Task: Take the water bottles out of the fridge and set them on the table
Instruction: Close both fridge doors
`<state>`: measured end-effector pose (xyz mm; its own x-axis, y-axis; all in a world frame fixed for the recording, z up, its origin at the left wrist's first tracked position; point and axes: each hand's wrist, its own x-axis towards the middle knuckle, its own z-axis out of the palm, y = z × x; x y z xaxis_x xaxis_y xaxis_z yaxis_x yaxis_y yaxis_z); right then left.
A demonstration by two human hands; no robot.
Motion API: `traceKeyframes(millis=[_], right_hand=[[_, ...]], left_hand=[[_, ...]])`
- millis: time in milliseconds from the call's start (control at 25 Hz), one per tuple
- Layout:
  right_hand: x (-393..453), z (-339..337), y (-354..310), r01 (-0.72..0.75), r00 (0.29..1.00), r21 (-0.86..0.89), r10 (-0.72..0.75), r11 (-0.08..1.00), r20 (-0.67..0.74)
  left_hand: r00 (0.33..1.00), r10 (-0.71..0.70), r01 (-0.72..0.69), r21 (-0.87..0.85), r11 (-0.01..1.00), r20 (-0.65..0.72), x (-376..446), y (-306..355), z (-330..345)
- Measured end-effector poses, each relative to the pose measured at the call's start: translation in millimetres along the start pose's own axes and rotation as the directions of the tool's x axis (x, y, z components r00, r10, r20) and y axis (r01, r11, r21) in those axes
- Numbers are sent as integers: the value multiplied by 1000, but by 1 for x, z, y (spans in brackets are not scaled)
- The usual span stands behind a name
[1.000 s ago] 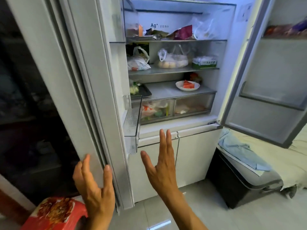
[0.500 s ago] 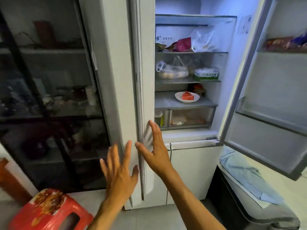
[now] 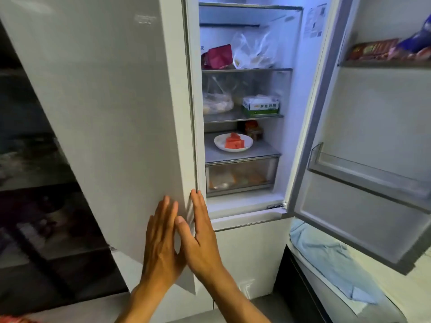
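The left hand (image 3: 163, 238) lies flat and open-palmed on the outer face of the fridge's left door (image 3: 112, 127), holding nothing; the right hand (image 3: 200, 238), also open and empty, sits just beside it with fingers laid along that door's free edge. The fridge interior (image 3: 242, 145) lies up and to the right of both hands, nearer the right one. No water bottles show on the visible shelves or in the right door (image 3: 363, 183) bins, so judging from here they are either hidden behind the left door or already out
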<state>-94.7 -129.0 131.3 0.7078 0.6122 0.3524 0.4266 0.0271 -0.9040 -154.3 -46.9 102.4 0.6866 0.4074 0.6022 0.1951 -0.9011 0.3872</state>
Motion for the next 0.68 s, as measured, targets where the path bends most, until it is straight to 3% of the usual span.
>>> traceKeyframes(millis=[160, 320, 480, 680], right_hand=[[49, -14, 27, -17, 998, 39, 19, 999, -61], [90, -23, 52, -81, 992, 75, 88, 994, -91], [131, -35, 65, -126, 992, 71, 125, 990, 11], [172, -42, 73, -146, 982, -5, 146, 989, 124]], left_hand=[[996, 78, -81, 63, 995, 42, 44, -12, 37], [989, 71, -103, 251, 962, 133, 87, -21, 60], [972, 121, -193, 393, 899, 201, 135, -41, 69], [972, 47, -154, 473, 867, 231, 166, -54, 84]])
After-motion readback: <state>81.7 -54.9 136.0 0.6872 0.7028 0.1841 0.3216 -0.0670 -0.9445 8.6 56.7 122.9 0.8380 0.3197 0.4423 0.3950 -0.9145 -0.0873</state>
